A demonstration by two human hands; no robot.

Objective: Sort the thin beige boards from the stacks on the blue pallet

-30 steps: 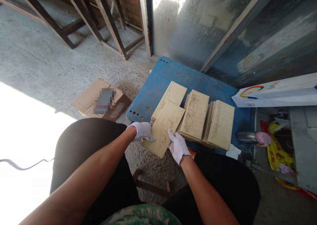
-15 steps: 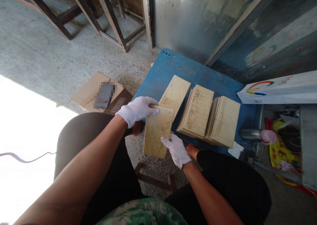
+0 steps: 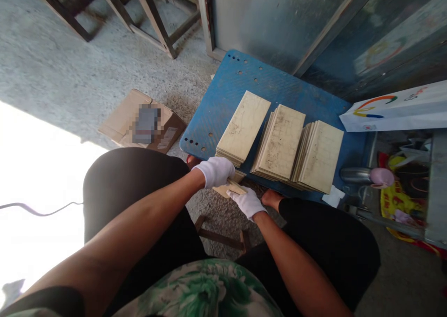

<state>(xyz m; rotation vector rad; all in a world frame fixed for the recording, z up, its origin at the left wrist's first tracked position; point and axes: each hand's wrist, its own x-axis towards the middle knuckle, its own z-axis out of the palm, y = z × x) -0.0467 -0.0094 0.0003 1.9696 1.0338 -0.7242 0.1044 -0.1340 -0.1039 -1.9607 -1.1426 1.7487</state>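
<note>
Both hands wear white gloves and hold one pale rectangular tile (image 3: 232, 187) low between my knees, tipped almost edge-on. My left hand (image 3: 215, 171) curls over its top edge. My right hand (image 3: 246, 201) grips it from below. Just beyond, three stacks of similar tiles (image 3: 279, 142) lie side by side on a blue board (image 3: 240, 77). The left stack (image 3: 243, 127) is nearest my hands.
A flattened cardboard box (image 3: 139, 124) lies on the concrete floor at left. Wooden frames stand at the back left. A white printed bag (image 3: 394, 107), a metal flask (image 3: 359, 175) and clutter sit at right. Metal sheets lean behind the board. A cable (image 3: 38, 211) crosses the bright patch.
The tile was lifted off the left stack, swung upright, then tipped down and drawn toward my knees. Both hands stayed on it. The camera tilted downward.
</note>
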